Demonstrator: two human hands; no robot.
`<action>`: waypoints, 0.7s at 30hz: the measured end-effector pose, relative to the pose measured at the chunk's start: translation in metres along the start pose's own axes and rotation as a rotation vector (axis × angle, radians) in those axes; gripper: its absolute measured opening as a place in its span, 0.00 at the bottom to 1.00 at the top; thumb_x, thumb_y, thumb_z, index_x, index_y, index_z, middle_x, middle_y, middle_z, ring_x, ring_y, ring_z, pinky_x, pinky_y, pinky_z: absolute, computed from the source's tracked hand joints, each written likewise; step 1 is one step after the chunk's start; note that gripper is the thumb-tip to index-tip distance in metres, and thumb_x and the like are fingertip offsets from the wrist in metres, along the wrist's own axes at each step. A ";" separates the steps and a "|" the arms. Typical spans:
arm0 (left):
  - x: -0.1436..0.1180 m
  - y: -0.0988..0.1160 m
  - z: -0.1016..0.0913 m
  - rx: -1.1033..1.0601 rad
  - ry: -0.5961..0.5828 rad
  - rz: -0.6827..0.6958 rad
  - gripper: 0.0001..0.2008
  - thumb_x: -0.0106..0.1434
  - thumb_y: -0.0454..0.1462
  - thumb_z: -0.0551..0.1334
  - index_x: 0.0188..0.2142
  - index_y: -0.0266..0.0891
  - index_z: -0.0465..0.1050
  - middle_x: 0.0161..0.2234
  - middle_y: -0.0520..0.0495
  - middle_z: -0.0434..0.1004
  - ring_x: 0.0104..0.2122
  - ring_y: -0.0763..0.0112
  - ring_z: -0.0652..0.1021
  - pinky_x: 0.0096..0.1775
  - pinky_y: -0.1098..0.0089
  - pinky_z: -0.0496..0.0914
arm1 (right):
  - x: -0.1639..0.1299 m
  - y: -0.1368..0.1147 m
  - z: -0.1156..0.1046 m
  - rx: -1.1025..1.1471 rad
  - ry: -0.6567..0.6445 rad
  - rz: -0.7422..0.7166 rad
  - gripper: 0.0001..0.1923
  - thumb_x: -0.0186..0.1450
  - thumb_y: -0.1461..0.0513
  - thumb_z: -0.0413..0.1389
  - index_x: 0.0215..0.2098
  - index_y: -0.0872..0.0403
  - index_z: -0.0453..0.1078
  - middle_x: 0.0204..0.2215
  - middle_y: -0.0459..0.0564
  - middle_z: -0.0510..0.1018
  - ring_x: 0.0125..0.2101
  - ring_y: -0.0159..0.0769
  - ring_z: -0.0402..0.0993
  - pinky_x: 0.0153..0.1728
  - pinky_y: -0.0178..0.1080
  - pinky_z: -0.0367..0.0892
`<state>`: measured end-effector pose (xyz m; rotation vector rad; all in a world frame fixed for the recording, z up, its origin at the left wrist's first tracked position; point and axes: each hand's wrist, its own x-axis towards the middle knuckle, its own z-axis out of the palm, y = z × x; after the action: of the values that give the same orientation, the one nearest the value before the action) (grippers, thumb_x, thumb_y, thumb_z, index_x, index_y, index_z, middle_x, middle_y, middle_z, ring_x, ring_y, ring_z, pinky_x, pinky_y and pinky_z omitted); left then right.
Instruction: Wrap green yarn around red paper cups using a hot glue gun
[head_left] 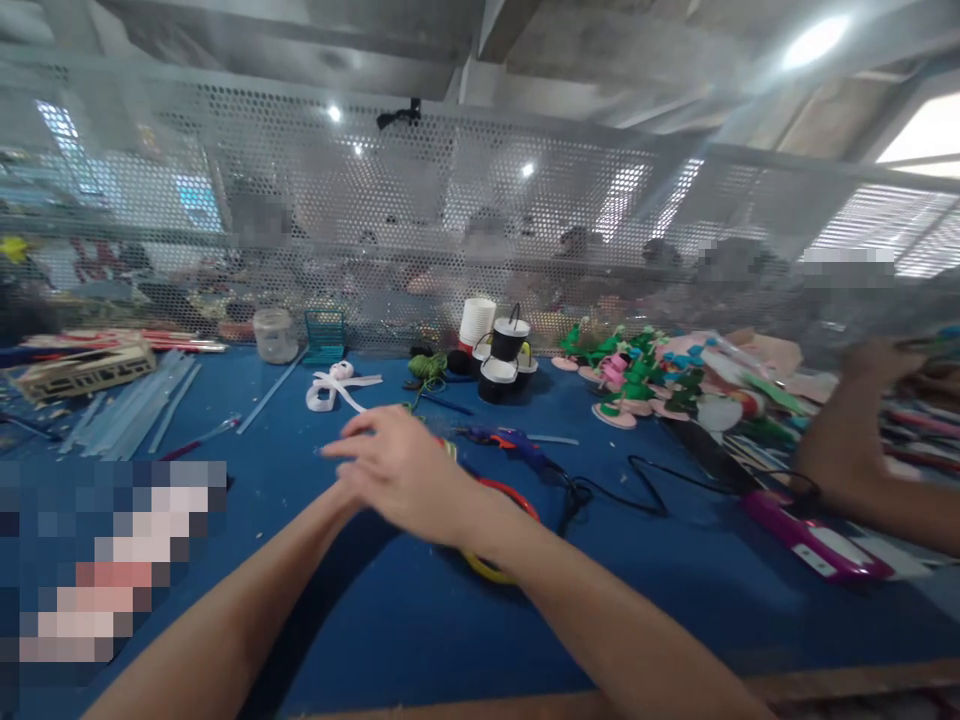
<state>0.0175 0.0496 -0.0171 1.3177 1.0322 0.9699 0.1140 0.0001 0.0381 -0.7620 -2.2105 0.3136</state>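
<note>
We are crossing our right hand (409,470), fingers loosely spread, over our mostly hidden left hand (346,490), grip unclear, above red-yellow plastic rings (504,530) mid blue felt table (675,600).

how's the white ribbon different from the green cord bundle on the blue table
The white ribbon is flat and tied in a bow with tails spread on the blue table; the green cord bundle is thin string wound into a tight clump. The ribbon lies left of the bundle, which sits closer to the black and white cups. Both lie beyond the hands, untouched.
</note>
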 end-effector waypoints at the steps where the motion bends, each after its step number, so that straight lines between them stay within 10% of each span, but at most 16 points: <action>1: 0.001 0.000 -0.001 0.001 0.011 0.011 0.08 0.53 0.40 0.60 0.24 0.39 0.74 0.21 0.51 0.71 0.32 0.66 0.74 0.31 0.72 0.67 | 0.005 -0.005 0.003 0.042 -0.044 -0.023 0.10 0.61 0.62 0.51 0.36 0.52 0.73 0.41 0.52 0.73 0.43 0.36 0.67 0.46 0.41 0.61; 7: 0.003 0.006 0.001 0.013 -0.039 0.050 0.12 0.45 0.41 0.66 0.21 0.32 0.73 0.19 0.49 0.72 0.24 0.70 0.72 0.27 0.73 0.65 | -0.005 0.039 -0.025 0.032 0.297 0.515 0.16 0.63 0.55 0.46 0.31 0.55 0.71 0.32 0.53 0.75 0.36 0.38 0.70 0.40 0.40 0.62; 10: -0.002 0.008 0.004 -0.013 -0.067 0.060 0.13 0.41 0.42 0.68 0.20 0.32 0.73 0.18 0.49 0.73 0.20 0.74 0.70 0.25 0.74 0.64 | -0.023 0.060 -0.040 -0.017 0.202 0.704 0.23 0.63 0.50 0.43 0.21 0.54 0.69 0.26 0.53 0.75 0.32 0.40 0.71 0.37 0.40 0.61; 16: -0.008 0.013 0.009 -0.057 -0.109 0.055 0.13 0.38 0.42 0.69 0.18 0.33 0.73 0.17 0.51 0.73 0.19 0.76 0.69 0.26 0.74 0.66 | -0.041 0.062 -0.027 0.170 0.031 0.767 0.30 0.60 0.43 0.39 0.16 0.55 0.65 0.18 0.49 0.73 0.26 0.38 0.68 0.30 0.39 0.61; 21: -0.007 0.011 0.010 -0.066 -0.124 0.041 0.12 0.38 0.40 0.69 0.19 0.33 0.73 0.18 0.51 0.73 0.20 0.76 0.70 0.27 0.74 0.66 | -0.044 0.063 -0.022 0.401 0.172 0.718 0.18 0.56 0.50 0.52 0.29 0.56 0.72 0.30 0.49 0.78 0.34 0.38 0.71 0.37 0.39 0.63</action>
<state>0.0257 0.0399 -0.0063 1.3320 0.8747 0.9329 0.1798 0.0228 -0.0004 -1.2704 -1.5703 0.9680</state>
